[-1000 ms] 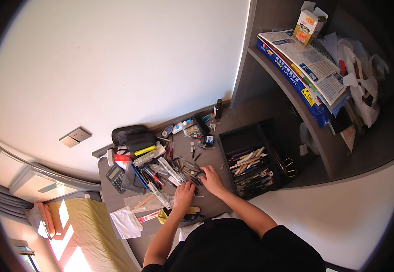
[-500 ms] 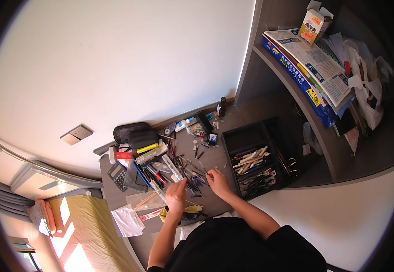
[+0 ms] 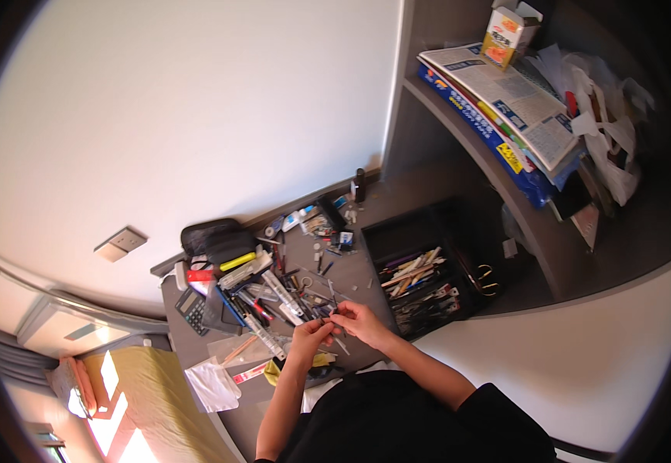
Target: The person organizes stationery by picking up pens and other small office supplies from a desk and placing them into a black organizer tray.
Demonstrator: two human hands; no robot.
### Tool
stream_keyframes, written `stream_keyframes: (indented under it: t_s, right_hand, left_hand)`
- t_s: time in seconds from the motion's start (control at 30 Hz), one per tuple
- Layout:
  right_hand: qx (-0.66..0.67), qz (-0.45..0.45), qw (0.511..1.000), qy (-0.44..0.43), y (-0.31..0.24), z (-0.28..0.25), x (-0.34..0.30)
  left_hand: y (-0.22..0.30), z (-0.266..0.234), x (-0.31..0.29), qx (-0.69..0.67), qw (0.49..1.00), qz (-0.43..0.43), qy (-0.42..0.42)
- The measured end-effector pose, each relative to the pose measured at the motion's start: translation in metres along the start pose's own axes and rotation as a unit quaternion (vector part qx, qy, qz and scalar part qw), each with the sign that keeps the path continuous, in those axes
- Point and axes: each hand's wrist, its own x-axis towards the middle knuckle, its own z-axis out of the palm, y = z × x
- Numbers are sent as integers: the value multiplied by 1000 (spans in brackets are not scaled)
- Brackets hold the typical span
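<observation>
Implement (image 3: 333, 302), slim and pen-like, head view: pinched between the fingertips of the right hand (image 3: 362, 322) above the desk (image 3: 356, 270), left hand (image 3: 309, 339) meeting it, hold unclear, black tray (image 3: 406, 231) rightward; likely mishap, dropping among loose pens (image 3: 261, 309) should the pinch slacken.

Head cam, L of pair, looks down fr. abv at hands (image 3: 360, 323) & desk (image 3: 351, 270), mid-dist. Fisheye FOV incl. wall (image 3: 196, 116), bed (image 3: 162, 393).
</observation>
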Motion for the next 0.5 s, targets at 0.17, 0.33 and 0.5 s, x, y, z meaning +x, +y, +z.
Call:
stream_keyframes:
  t_s: [0.17,0.33,0.5]
  right_hand:
    - [117,22,989,90,-11,-26,-38]
    - [149,2,931,334,5,-79,-93]
    - [166,12,901,400,21,-117,-117]
  left_hand:
    - [3,17,4,24,998,47,16]
    - [22,60,16,-50,996,28,-69]
    - [17,122,50,51,977,-14,-204]
